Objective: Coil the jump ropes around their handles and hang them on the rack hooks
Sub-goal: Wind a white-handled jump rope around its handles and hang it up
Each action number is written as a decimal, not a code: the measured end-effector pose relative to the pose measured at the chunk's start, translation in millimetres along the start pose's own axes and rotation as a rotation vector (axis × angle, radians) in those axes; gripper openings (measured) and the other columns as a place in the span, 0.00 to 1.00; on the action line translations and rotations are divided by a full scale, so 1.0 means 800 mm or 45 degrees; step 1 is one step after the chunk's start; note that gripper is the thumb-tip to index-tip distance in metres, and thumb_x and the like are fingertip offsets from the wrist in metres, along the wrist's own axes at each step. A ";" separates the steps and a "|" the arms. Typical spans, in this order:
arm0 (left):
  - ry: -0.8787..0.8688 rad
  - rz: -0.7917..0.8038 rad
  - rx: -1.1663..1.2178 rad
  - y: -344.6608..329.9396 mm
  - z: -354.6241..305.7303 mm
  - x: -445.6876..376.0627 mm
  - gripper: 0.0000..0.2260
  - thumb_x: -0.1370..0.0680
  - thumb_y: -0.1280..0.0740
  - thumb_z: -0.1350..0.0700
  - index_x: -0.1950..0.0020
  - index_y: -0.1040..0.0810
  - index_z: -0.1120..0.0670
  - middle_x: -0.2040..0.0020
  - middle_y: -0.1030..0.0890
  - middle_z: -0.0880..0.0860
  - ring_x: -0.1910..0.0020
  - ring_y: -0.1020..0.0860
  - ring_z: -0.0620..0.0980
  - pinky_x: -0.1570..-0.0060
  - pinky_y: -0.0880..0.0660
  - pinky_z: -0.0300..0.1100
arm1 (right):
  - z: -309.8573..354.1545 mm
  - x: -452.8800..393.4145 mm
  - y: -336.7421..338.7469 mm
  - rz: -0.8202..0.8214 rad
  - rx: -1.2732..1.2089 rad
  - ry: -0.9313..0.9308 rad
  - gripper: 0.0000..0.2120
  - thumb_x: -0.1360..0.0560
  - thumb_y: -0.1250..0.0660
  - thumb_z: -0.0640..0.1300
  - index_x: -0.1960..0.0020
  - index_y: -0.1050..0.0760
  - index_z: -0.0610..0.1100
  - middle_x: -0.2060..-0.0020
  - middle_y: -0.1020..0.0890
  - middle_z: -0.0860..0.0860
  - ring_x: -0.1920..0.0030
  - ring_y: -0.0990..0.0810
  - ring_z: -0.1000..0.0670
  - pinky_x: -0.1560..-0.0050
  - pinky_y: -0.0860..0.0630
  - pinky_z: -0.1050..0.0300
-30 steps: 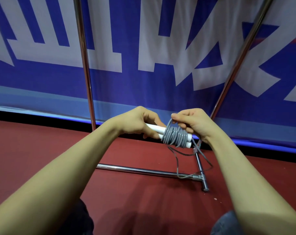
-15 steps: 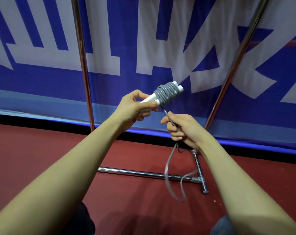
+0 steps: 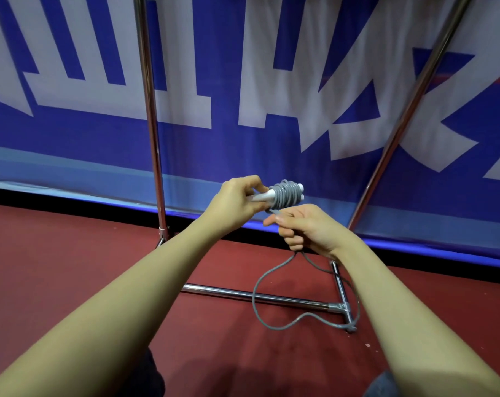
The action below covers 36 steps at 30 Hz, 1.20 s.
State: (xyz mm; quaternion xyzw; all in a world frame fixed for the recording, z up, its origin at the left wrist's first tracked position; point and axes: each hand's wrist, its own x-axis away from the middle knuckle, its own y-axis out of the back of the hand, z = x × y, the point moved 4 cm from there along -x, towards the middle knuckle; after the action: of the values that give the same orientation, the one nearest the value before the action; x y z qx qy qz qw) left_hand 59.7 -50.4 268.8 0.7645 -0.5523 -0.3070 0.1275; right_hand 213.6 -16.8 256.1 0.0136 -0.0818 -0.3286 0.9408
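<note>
My left hand (image 3: pixel 237 200) grips two white handles (image 3: pixel 64 196) held together, their free ends pointing right. A grey jump rope (image 3: pixel 286 194) is wound in several turns round those ends. Just below the coil, my right hand (image 3: pixel 303 227) holds the rope's loose part in curled fingers. From that hand a loop of rope (image 3: pixel 260 313) hangs down to the red floor. The chrome rack (image 3: pixel 151 110) stands behind my hands; its hooks are out of view.
The rack's floor bar (image 3: pixel 257 296) and right foot (image 3: pixel 342 296) lie under my right arm, with the rope loop draped over the foot. A slanted chrome pole (image 3: pixel 409 110) rises at right. A blue banner (image 3: pixel 271 96) with white lettering backs everything.
My left hand has brought the wound handles down from in front of the banner. The right hand stays just under the coil, and the hanging loop has spread out on the floor.
</note>
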 end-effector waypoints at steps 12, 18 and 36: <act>0.093 0.588 -0.210 -0.010 0.000 0.014 0.06 0.29 0.25 0.61 0.57 0.17 0.49 0.69 0.22 0.46 0.70 0.28 0.46 0.68 0.31 0.38 | 0.003 0.009 0.029 -0.291 0.374 -0.009 0.10 0.25 0.30 0.41 0.63 0.20 0.37 0.77 0.32 0.47 0.78 0.36 0.54 0.73 0.29 0.63; 0.088 0.764 0.109 -0.006 -0.012 0.017 0.09 0.31 0.24 0.67 0.58 0.17 0.54 0.68 0.19 0.48 0.74 0.27 0.43 0.71 0.32 0.35 | 0.013 0.013 0.041 -0.493 0.477 0.081 0.13 0.32 0.24 0.45 0.60 0.20 0.35 0.75 0.27 0.49 0.76 0.33 0.54 0.74 0.35 0.64; 0.186 0.142 0.767 -0.014 -0.038 -0.004 0.08 0.27 0.28 0.63 0.52 0.25 0.58 0.59 0.19 0.59 0.71 0.29 0.44 0.70 0.34 0.35 | 0.004 0.003 0.027 -0.222 -0.131 0.140 0.10 0.18 0.42 0.39 0.49 0.23 0.37 0.70 0.30 0.50 0.74 0.38 0.55 0.74 0.36 0.63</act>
State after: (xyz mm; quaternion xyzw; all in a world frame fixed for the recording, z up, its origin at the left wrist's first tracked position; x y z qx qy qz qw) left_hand 85.8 -47.6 287.8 0.7563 -0.6490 -0.0664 -0.0489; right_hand 228.1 -1.4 261.6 -0.0098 -0.0114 -0.4116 0.9112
